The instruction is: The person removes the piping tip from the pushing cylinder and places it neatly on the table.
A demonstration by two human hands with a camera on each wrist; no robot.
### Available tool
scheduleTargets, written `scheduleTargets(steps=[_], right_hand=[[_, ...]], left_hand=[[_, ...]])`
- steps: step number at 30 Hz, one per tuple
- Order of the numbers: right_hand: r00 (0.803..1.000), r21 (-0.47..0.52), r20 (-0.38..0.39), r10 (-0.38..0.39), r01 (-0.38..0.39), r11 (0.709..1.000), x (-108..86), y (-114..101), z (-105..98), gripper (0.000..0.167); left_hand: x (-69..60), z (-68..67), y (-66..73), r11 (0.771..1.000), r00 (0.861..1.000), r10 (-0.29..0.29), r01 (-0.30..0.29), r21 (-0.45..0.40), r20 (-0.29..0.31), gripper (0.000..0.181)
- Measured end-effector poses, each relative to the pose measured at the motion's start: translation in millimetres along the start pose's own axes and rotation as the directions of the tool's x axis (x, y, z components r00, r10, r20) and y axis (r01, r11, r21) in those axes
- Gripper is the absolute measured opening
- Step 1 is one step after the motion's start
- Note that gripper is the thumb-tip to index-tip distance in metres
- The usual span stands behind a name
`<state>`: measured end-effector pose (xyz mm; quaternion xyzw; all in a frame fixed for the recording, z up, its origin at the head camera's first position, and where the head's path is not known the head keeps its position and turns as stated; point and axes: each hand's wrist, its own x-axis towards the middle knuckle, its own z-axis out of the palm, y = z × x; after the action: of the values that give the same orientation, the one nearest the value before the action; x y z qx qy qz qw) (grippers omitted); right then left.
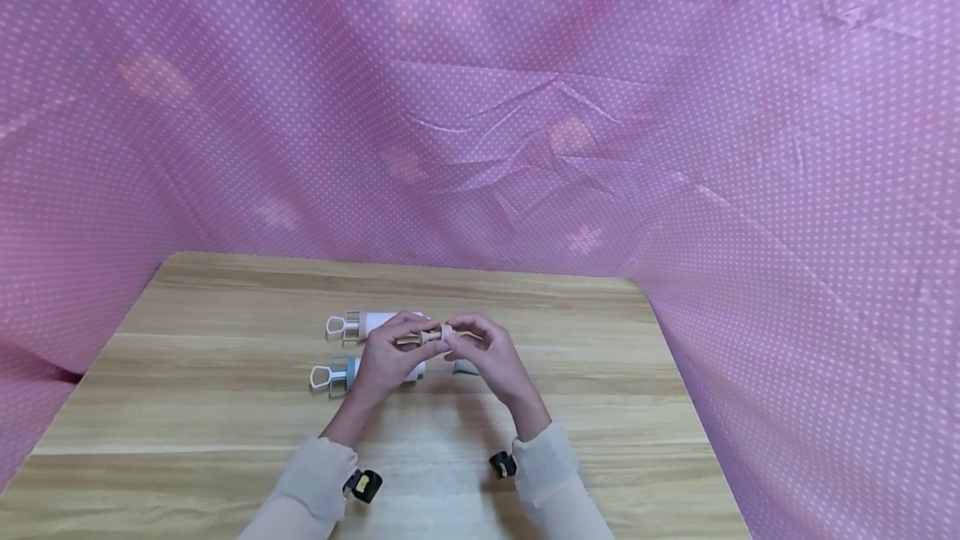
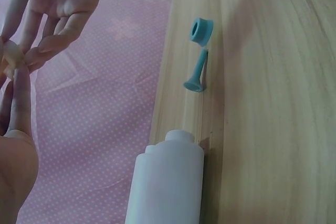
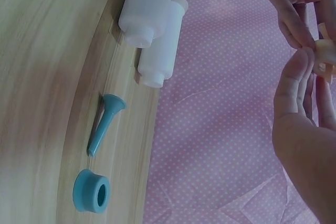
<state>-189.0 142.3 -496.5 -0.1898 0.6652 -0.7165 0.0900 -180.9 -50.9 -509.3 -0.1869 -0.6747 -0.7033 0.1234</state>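
Observation:
In the head view, a small beige nozzle (image 1: 426,338) with a ring-shaped cap (image 1: 446,331) is held between both hands above the table. My left hand (image 1: 386,361) pinches the nozzle's side with thumb and fingers. From the other side, my right hand (image 1: 495,361) pinches the ring end. Fingers partly cover the beige parts (image 3: 325,51) in the right wrist view. Below the hands lie two white bottles: one has a pinkish collar (image 1: 362,326), the other a teal collar (image 1: 351,373). Each has a white looped handle.
Beyond the bottle mouths, a teal flared nozzle (image 3: 106,123) and a teal ring cap (image 3: 92,191) lie on the wooden table (image 1: 225,423). Pink dotted cloth (image 1: 480,148) hangs around the table's back and sides.

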Motion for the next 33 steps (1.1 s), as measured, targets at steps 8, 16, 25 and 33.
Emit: scheduleTargets(steps=[8, 16, 25, 33], right_hand=[[0.999, 0.001, -0.036, 0.001, -0.001, 1.0, 0.9, -1, 0, 0.029], [0.998, 0.014, -0.065, 0.0, 0.001, 1.0, 2.2, -2, -1, 0.028], [0.992, 0.022, -0.123, -0.009, 0.012, 1.0, 4.4, -1, -3, 0.029], [0.979, -0.021, -0.202, -0.014, 0.01, 1.0, 4.7, -1, -17, 0.027]], left_hand=[[-0.6, -0.3, -0.5, 1.0, 1.0, -0.019, 0.019, 0.016, 0.018, 0.032], [-0.1, -1.5, 1.4, 0.984, 0.997, -0.068, 0.063, 0.166, 0.026, 0.035], [3.0, -1.0, 0.1, 0.97, 0.996, -0.052, 0.032, 0.242, 0.075, 0.033], [9.7, 1.7, -1.6, 0.966, 0.997, -0.076, 0.08, 0.246, -0.026, 0.026]])
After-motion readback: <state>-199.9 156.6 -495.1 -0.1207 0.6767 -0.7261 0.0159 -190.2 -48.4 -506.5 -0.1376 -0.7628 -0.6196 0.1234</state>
